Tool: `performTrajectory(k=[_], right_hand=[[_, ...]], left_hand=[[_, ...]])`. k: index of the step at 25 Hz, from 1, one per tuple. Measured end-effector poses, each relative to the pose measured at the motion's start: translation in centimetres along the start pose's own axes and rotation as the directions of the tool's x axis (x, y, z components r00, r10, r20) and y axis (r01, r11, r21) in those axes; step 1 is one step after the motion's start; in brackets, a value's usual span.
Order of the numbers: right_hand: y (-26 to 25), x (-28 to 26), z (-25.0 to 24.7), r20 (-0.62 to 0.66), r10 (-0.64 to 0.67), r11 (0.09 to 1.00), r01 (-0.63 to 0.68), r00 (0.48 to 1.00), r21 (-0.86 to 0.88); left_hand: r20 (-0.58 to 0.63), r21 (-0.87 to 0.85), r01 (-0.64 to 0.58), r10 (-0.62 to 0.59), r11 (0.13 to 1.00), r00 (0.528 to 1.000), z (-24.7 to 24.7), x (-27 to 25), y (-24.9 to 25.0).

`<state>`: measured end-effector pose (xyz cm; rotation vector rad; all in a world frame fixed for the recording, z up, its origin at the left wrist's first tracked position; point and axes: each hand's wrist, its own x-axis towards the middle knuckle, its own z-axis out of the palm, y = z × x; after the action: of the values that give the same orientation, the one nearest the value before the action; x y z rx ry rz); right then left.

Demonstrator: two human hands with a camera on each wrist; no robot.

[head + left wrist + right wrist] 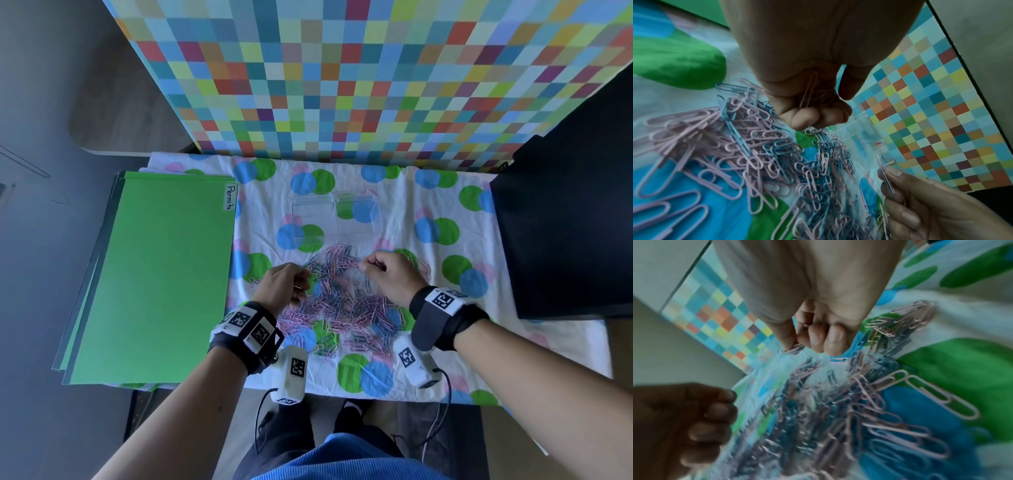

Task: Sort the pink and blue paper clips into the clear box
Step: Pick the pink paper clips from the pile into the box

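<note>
A heap of pink and blue paper clips (pixel 342 301) lies on the spotted cloth between my hands. The clear box (pixel 335 214), with two compartments that look empty, stands just behind the heap. My left hand (pixel 301 277) hovers over the heap's left edge, fingers curled round a few pink clips (pixel 809 92) in the palm. My right hand (pixel 368 267) is at the heap's upper right. Its thumb and forefinger pinch a paper clip (pixel 793 348), which looks blue in the left wrist view (pixel 887 178).
A stack of green folders (pixel 161 274) labelled "Permits" covers the table's left side. A black box (pixel 565 222) stands on the right. A checkered panel (pixel 342 75) rises behind the table. Loose clips (pixel 325 346) spread toward the front edge.
</note>
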<state>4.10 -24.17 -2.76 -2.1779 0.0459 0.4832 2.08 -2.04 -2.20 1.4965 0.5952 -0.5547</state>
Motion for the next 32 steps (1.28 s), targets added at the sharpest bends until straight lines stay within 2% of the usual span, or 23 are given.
performTrajectory(k=[3, 7, 12, 16, 18, 20, 22, 24, 25, 28, 30, 32], right_hand=[[-0.7, 0.0, -0.4, 0.084, 0.097, 0.966, -0.114, 0.992, 0.230], [-1.4, -0.4, -0.6, 0.191, 0.227, 0.799, -0.295, 0.955, 0.524], [-1.8, -0.9, -0.4, 0.257, 0.250, 0.729, -0.357, 0.933, 0.584], [-2.2, -1.2, -0.2, 0.265, 0.225, 0.728, -0.343, 0.938, 0.594], [-2.4, -1.4, -0.2, 0.260, 0.218, 0.736, -0.334, 0.941, 0.589], [-2.6, -1.5, -0.3, 0.235, 0.211, 0.770, -0.309, 0.949, 0.558], [-3.2, -1.6, 0.1, 0.149, 0.172, 0.868, -0.222, 0.974, 0.445], [-4.2, -1.7, 0.5, 0.055, 0.063, 0.982, -0.072, 0.996, 0.176], [-4.8, -1.8, 0.8, 0.044, -0.004, 0.999, 0.002, 0.999, 0.049], [-7.0, -2.1, 0.6, 0.088, -0.124, 0.985, 0.133, 0.988, -0.107], [-8.3, -2.2, -0.2, 0.134, -0.164, 0.974, 0.182, 0.977, -0.137], [-9.0, -2.3, -1.4, 0.126, -0.208, 0.966, 0.224, 0.970, -0.132]], left_hand=[[0.018, -0.042, 0.010, -0.010, 0.999, 1.000, 0.8, -0.1, 0.3], [0.038, -0.044, 0.013, -0.012, 0.999, 0.999, 1.4, -0.2, 0.4], [0.104, 0.061, -0.059, 0.053, 0.996, 0.993, 3.2, -0.2, 0.8], [0.164, 0.280, -0.198, 0.157, 0.939, 0.974, 5.0, -0.1, 1.1], [0.165, 0.328, -0.227, 0.181, 0.917, 0.970, 5.2, -0.1, 1.1], [0.158, 0.220, -0.184, 0.151, 0.958, 0.976, 5.4, 0.1, 0.9], [0.150, -0.082, -0.017, 0.029, 0.996, 0.988, 5.8, 0.0, 1.0], [0.190, -0.393, 0.161, -0.091, 0.905, 0.977, 6.1, -0.5, 1.3], [0.212, -0.489, 0.211, -0.119, 0.847, 0.970, 6.1, -0.7, 1.4], [0.240, -0.615, 0.248, -0.121, 0.748, 0.963, 5.8, -1.0, 1.9], [0.234, -0.626, 0.243, -0.119, 0.741, 0.965, 5.5, -1.0, 2.2], [0.216, -0.618, 0.230, -0.119, 0.752, 0.969, 5.2, -0.9, 2.7]])
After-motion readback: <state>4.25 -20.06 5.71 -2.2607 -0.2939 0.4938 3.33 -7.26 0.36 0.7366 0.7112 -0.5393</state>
